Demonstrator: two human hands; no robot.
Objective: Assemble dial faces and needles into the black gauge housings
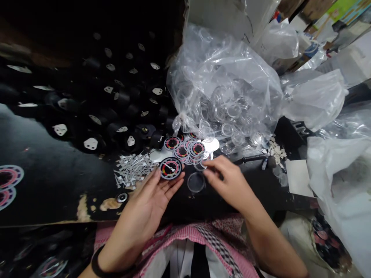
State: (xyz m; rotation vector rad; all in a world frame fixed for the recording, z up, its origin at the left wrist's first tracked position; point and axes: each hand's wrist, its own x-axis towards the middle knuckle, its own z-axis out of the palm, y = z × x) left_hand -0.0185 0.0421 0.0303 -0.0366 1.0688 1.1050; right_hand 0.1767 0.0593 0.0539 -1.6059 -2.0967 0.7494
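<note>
My left hand [147, 202] holds a round black gauge [170, 168] with a printed dial and a white pointer, its face turned up. To its right, my right hand [228, 181] has thumb and forefinger pinched at the edge of a clear round cover [199, 165], just in front of the dial plates. Another clear cover [196, 182] lies on the black table between my hands. Behind the gauge is a pile of printed dial plates [188, 150]. Left of them sits a heap of small grey-white pointers [135, 170].
A clear plastic bag [226, 88] full of clear covers stands at the back. Many black gauge housings [91, 144] with white plates fill the back left. A pen-like tool [252, 158], small pale parts [277, 150] and a white card [298, 177] lie at the right.
</note>
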